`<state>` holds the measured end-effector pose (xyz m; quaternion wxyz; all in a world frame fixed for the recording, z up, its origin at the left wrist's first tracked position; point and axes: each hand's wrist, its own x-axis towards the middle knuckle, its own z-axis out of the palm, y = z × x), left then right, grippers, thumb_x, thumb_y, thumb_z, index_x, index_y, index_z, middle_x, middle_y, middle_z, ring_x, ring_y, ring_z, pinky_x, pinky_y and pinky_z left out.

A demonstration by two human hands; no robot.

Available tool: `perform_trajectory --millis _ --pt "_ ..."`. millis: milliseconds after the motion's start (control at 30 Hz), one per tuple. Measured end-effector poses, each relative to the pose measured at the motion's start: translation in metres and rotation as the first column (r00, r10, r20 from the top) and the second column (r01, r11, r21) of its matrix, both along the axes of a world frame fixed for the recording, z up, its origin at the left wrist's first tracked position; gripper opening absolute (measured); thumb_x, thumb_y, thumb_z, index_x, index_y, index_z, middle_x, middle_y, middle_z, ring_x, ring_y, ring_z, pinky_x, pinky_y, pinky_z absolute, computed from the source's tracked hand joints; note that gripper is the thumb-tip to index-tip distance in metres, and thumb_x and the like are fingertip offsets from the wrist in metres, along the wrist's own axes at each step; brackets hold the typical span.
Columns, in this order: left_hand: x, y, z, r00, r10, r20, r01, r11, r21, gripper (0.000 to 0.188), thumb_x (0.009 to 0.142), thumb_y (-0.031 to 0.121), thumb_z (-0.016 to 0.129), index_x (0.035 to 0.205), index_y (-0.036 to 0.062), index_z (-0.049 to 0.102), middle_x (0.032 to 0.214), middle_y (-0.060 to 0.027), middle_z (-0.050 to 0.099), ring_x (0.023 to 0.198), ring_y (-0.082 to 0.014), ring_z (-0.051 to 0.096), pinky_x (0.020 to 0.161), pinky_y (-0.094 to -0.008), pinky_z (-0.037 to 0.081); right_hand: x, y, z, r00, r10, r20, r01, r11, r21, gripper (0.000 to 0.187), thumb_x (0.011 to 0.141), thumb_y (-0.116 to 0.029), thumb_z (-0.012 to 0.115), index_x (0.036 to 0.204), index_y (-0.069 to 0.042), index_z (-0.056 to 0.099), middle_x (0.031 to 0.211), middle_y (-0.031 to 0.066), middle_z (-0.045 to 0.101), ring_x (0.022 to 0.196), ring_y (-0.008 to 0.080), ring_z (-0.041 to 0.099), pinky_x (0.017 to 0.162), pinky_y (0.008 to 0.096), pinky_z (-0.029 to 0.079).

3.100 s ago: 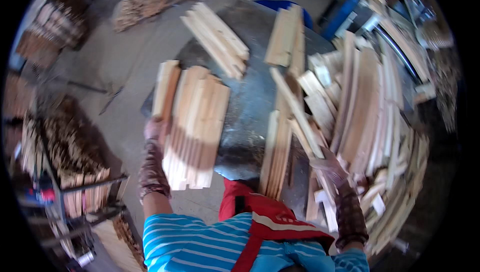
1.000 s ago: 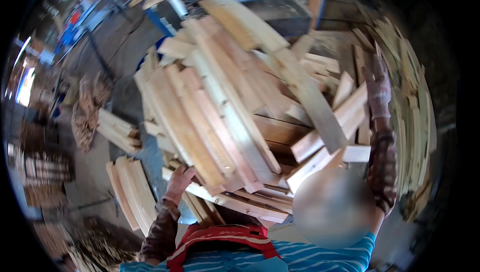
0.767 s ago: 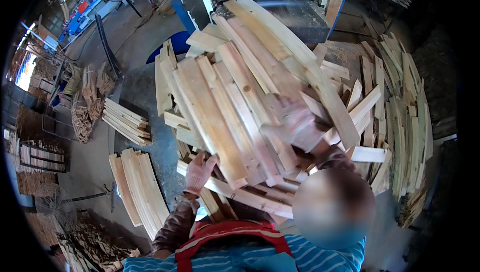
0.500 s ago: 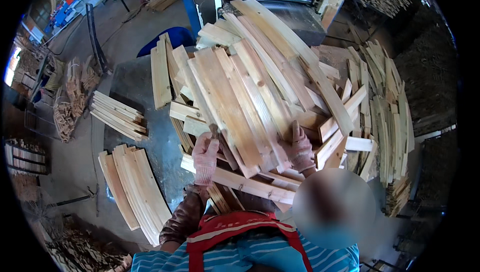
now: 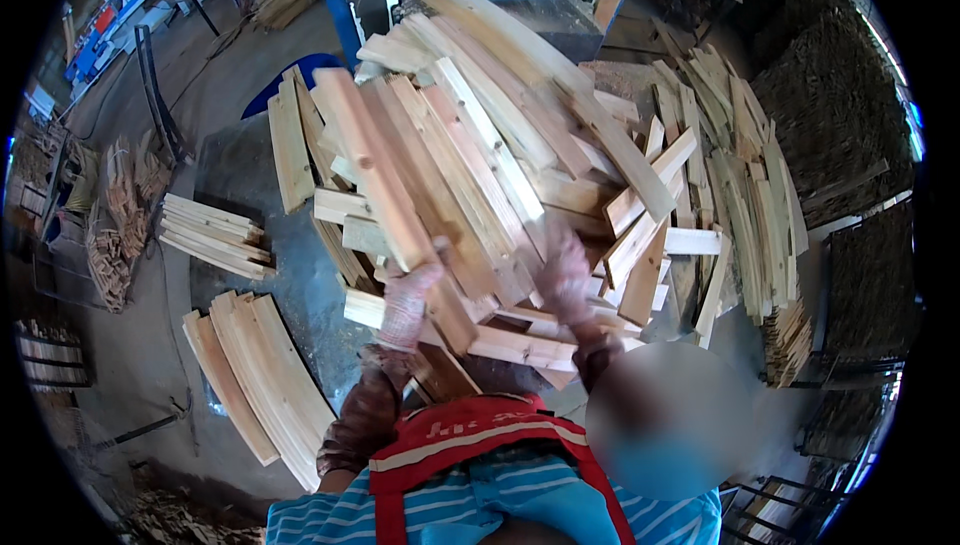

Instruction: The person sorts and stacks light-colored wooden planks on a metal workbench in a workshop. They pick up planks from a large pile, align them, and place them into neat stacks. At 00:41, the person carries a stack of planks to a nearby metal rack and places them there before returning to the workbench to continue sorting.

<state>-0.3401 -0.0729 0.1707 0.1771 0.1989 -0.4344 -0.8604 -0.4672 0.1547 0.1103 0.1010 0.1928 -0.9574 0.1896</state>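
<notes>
Through the head camera I see the left hand (image 5: pixel 408 307) grasping the near end of a pinkish plank (image 5: pixel 370 167), which slants over heaped boards (image 5: pixel 462 207) on a dark table (image 5: pixel 302 283). The right hand (image 5: pixel 563 280), blurred, meets a pale narrow board's (image 5: pixel 488 140) near end; whether it grips, I cannot tell.

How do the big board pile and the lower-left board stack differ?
Size: the big pile is larger, the lower-left stack smaller.
Pose: the pile's boards cross at mixed angles; the stack's lie nearly parallel.
Hands: the left hand and right hand are at the pile, neither at the stack.
Both are pale wood.
</notes>
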Motion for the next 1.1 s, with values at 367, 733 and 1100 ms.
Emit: perform_trajectory --millis 367,733,1100 --pt "0.015 0.003 -0.057 0.947 0.161 0.279 -0.127 0.982 -0.137 0.044 0.08 0.007 0.08 0.122 0.0026 0.065 0.105 -0.0047 0.069 0.09 -0.016 0.066 0.077 -0.0319 0.057 -0.077 0.013 0.056 0.647 0.474 0.597 0.092 0.729 -0.678 0.025 0.087 -0.017 0.072 0.104 0.001 0.073 0.089 0.0138 0.075 0.076 0.0113 0.064 0.071 0.0286 0.053" --pt "-0.054 0.066 -0.048 0.691 0.604 0.397 0.266 0.298 -0.917 0.086 0.078 0.052 0.075 0.144 0.0042 0.047 0.153 -0.0336 0.026 0.144 -0.0523 0.021 0.119 -0.0533 0.024 -0.056 -0.052 0.039 0.583 0.434 0.687 0.009 0.842 -0.539 0.041 0.095 -0.013 0.064 0.134 -0.005 0.06 0.113 0.0121 0.074 0.099 0.0195 0.071 0.084 0.0291 0.056" --pt "-0.042 0.05 -0.032 0.844 0.403 0.355 0.234 0.318 -0.919 0.066 0.075 0.035 0.075 0.126 -0.0012 0.054 0.144 -0.0304 0.037 0.137 -0.0508 0.031 0.115 -0.055 0.031 -0.099 -0.006 0.011 0.957 0.128 0.262 0.037 0.838 -0.545 0.032 0.08 -0.011 0.076 0.11 -0.007 0.063 0.104 0.0097 0.07 0.095 0.0282 0.065 0.081 0.0409 0.052"
